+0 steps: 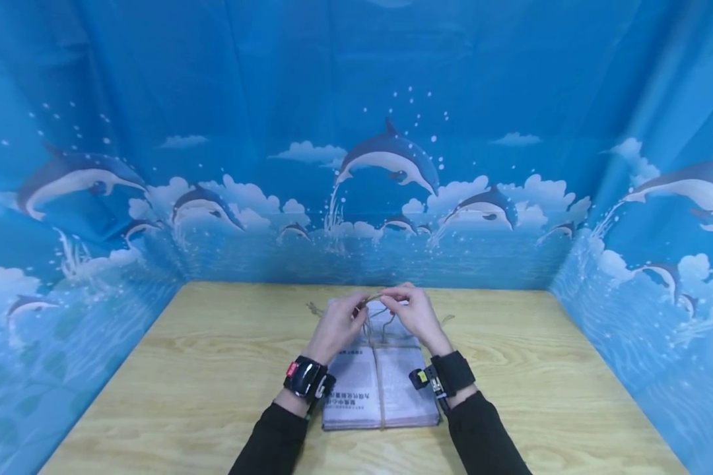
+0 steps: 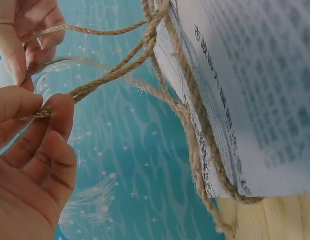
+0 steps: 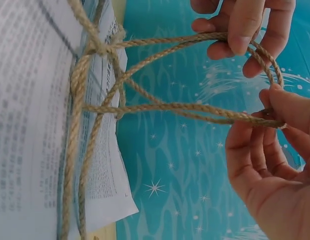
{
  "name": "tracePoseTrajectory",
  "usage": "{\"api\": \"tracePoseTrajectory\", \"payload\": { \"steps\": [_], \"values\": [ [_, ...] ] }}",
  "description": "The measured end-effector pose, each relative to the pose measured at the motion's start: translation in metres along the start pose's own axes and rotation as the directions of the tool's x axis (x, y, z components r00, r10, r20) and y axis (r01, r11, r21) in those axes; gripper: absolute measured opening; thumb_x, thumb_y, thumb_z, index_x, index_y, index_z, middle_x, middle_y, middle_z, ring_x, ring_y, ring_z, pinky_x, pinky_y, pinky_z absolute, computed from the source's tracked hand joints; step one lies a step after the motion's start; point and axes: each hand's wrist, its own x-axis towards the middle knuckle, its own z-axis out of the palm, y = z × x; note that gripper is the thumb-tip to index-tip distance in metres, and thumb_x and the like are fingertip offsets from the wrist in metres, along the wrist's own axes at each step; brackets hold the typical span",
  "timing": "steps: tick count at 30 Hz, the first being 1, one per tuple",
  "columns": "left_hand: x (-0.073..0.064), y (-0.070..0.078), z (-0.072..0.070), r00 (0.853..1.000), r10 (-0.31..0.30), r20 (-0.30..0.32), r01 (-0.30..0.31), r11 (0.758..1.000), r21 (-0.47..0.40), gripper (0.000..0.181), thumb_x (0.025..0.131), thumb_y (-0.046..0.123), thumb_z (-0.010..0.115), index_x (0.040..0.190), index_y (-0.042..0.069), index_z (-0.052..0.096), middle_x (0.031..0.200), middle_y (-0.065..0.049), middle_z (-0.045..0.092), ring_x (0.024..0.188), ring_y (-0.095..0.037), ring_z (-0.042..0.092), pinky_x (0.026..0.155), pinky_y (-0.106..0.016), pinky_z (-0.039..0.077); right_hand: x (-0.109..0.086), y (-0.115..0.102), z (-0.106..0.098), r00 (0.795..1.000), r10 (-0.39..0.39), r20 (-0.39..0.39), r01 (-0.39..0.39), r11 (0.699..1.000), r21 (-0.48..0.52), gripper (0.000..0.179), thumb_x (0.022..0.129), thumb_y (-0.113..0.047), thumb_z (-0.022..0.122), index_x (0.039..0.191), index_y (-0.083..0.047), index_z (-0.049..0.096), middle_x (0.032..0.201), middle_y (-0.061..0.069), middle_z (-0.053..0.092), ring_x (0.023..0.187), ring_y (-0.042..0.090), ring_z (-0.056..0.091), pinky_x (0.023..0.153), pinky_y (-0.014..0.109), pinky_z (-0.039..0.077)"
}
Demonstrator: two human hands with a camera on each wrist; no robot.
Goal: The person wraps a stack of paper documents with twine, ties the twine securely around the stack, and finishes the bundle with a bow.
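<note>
A stack of newspapers [image 1: 349, 382] lies on the table with twine [image 1: 379, 389] tied lengthwise and crosswise around it. Over its far part, my left hand [image 1: 337, 324] pinches doubled twine [image 2: 107, 78] between thumb and fingers. Close to it on the right, my right hand [image 1: 416, 315] also pinches twine [image 3: 195, 106] in its fingertips. In the right wrist view the strands run from a crossing on the papers [image 3: 34, 150] up to both hands, and a loop bends between them. Both hands are raised off the stack.
The wooden table [image 1: 214, 369] extends to both sides of the stack. Loose twine ends [image 1: 313, 308] stick out past the stack's far left. A blue curtain [image 1: 261, 86] with printed dolphins surrounds the table at the back and sides.
</note>
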Motion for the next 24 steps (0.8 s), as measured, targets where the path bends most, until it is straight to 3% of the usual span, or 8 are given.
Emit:
{"api": "tracePoseTrajectory", "payload": {
  "steps": [8, 10, 15, 20, 24],
  "values": [
    [-0.005, 0.001, 0.001, 0.999, -0.003, 0.036, 0.004, 0.999, -0.038, 0.021, 0.1, 0.018, 0.056, 0.117, 0.017, 0.069, 0.092, -0.002, 0.075, 0.06, -0.005, 0.056, 0.057, -0.021, 0.048, -0.005, 0.002, 0.001, 1.0, 0.013, 0.015, -0.013, 1.0, 0.015, 0.024, 0.094, -0.019, 0.066, 0.114, -0.007, 0.072, 0.1, 0.009, 0.067, 0.075, 0.016, 0.067, 0.066, 0.03, 0.054],
    [-0.006, 0.001, 0.0, 0.999, -0.007, 0.035, 0.008, 0.999, -0.046, 0.023, 0.1, 0.019, 0.057, 0.12, 0.018, 0.069, 0.095, -0.001, 0.075, 0.064, -0.005, 0.059, 0.06, -0.021, 0.05, -0.005, 0.003, 0.001, 1.0, 0.019, 0.014, -0.019, 1.0, 0.021, 0.023, 0.095, -0.019, 0.066, 0.113, -0.008, 0.072, 0.096, 0.008, 0.069, 0.075, 0.017, 0.067, 0.064, 0.028, 0.053],
    [-0.005, 0.0, -0.001, 1.0, -0.008, -0.014, 0.007, 0.996, -0.085, 0.023, 0.097, 0.014, 0.061, 0.119, 0.014, 0.068, 0.101, -0.004, 0.075, 0.083, -0.011, 0.069, 0.071, -0.024, 0.055, -0.002, 0.001, 0.0, 1.0, 0.004, 0.011, -0.004, 0.998, 0.056, 0.024, 0.096, -0.017, 0.064, 0.117, -0.008, 0.07, 0.091, 0.009, 0.074, 0.076, 0.02, 0.068, 0.063, 0.027, 0.053],
    [0.001, 0.0, -0.002, 0.995, -0.055, -0.082, 0.047, 0.994, -0.096, 0.01, 0.096, 0.015, 0.061, 0.103, 0.012, 0.067, 0.09, -0.003, 0.074, 0.079, -0.012, 0.069, 0.069, -0.024, 0.054, 0.004, -0.002, -0.001, 1.0, -0.007, -0.013, 0.008, 0.989, 0.149, 0.026, 0.098, -0.012, 0.06, 0.122, -0.002, 0.065, 0.096, 0.017, 0.073, 0.08, 0.021, 0.071, 0.069, 0.034, 0.058],
    [0.004, -0.001, -0.004, 0.991, -0.106, -0.085, 0.091, 0.983, -0.159, 0.009, 0.097, 0.014, 0.061, 0.102, 0.008, 0.065, 0.086, -0.005, 0.072, 0.071, -0.01, 0.066, 0.064, -0.024, 0.053, 0.004, -0.003, -0.004, 1.0, 0.002, -0.03, 0.006, 0.965, 0.264, 0.029, 0.102, -0.012, 0.052, 0.127, 0.001, 0.055, 0.099, 0.023, 0.068, 0.078, 0.022, 0.07, 0.074, 0.039, 0.058]
  ]
}}
